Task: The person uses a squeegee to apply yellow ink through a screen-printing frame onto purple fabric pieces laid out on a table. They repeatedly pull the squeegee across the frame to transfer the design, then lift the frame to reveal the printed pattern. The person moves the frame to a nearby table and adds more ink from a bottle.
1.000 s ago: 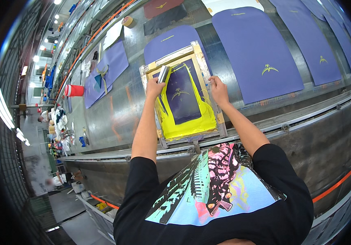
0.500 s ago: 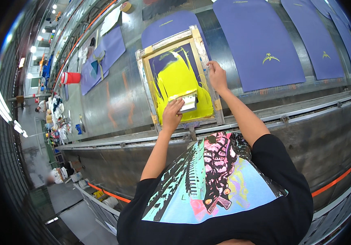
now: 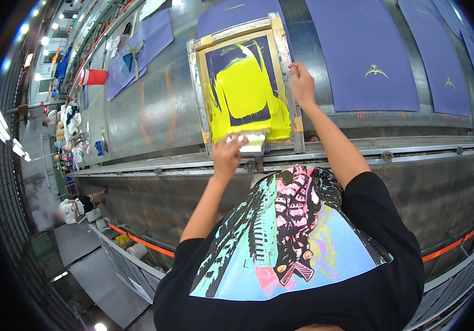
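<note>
A wooden screen-printing frame (image 3: 277, 36) lies on the long metal table, over the lower part of a purple panel (image 3: 236, 17). Bright yellow ink (image 3: 242, 91) covers much of its mesh, with dark purple showing around the thick patch. My left hand (image 3: 227, 156) grips a squeegee (image 3: 255, 142), slightly blurred, at the near end of the frame. Yellow ink shows along the squeegee's edge. With fingers curled, my right hand (image 3: 302, 83) rests at the frame's right side rail; the fingertips are partly hidden there.
More purple panels (image 3: 358, 60) with small yellow prints lie in a row to the right. Purple sheets (image 3: 154, 38) and a red bucket (image 3: 93, 76) are at the left. A metal rail (image 3: 330, 159) runs along the table's near edge. Another person (image 3: 74, 209) is at the far left.
My left hand has drawn the squeegee toward me, from the inked mesh to the frame's near end. The view has shifted a little. My right hand stays at the right rail.
</note>
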{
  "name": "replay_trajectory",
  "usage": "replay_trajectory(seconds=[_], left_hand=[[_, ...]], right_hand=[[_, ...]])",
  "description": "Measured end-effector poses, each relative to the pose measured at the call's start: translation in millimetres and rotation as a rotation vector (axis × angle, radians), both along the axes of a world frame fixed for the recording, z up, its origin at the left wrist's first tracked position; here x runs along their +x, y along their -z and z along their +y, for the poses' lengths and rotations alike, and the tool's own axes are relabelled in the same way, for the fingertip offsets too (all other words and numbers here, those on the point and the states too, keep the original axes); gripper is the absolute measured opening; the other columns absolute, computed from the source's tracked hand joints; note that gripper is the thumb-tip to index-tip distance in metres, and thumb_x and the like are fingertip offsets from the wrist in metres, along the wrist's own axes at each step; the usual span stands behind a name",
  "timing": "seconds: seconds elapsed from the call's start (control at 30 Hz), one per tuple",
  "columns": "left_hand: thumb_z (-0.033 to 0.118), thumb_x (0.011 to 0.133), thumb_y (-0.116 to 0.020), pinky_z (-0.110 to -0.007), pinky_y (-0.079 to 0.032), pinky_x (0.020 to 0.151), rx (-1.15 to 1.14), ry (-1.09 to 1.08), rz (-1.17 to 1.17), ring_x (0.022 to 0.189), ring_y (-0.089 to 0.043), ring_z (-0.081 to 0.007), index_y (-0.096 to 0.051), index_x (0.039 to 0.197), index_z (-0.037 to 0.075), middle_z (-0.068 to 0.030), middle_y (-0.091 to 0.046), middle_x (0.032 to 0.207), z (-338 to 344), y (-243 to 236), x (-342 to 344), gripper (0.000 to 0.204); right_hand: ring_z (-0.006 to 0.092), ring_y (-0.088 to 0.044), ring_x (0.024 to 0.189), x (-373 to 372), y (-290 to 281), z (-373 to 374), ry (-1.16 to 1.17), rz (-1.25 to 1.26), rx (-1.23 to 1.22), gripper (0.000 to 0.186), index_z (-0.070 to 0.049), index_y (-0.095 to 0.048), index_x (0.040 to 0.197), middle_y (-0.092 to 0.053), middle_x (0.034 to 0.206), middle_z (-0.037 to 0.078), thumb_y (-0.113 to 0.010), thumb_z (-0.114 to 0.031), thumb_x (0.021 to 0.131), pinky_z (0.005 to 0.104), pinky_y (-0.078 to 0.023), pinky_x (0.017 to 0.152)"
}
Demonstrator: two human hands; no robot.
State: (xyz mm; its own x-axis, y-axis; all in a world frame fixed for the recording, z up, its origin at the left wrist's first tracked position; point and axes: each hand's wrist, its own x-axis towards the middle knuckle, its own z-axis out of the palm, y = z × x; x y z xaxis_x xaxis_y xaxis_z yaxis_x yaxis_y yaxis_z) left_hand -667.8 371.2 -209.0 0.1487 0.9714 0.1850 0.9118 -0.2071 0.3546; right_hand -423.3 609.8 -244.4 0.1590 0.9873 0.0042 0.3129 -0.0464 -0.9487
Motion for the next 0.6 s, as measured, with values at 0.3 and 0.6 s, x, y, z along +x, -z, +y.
replay_trajectory(seconds=[0.3, 0.6], left_hand=[[-0.002, 0.077, -0.068, -0.039, -0.057, 0.078, 0.157, -0.203, -0.182, 0.089, -0.073, -0.0275, -0.076, 0.118, 0.021, -0.0078, -0.076, 0.111, 192.7, -23.7, -62.9, 0.048], [0.004, 0.080, -0.070, -0.037, -0.058, 0.078, -0.242, -0.256, -0.093, 0.092, -0.074, -0.0276, -0.078, 0.118, 0.024, -0.0109, -0.077, 0.103, 106.4, -26.4, -40.5, 0.044]], right_hand=[[0.0280, -0.061, 0.064, -3.7, -15.9, -7.1, 0.005, 0.020, 0.097, 0.020, -0.008, -0.069, 0.111, -0.062, 0.071, 0.016, -0.056, -0.022, 0.104, 0.0414, -0.046, 0.063], [0.0391, -0.069, 0.073, 3.0, -25.1, -6.0, 0.001, 0.018, 0.028, 0.019, -0.009, -0.069, 0.109, -0.068, 0.075, 0.021, -0.054, -0.019, 0.104, 0.0466, -0.049, 0.065]])
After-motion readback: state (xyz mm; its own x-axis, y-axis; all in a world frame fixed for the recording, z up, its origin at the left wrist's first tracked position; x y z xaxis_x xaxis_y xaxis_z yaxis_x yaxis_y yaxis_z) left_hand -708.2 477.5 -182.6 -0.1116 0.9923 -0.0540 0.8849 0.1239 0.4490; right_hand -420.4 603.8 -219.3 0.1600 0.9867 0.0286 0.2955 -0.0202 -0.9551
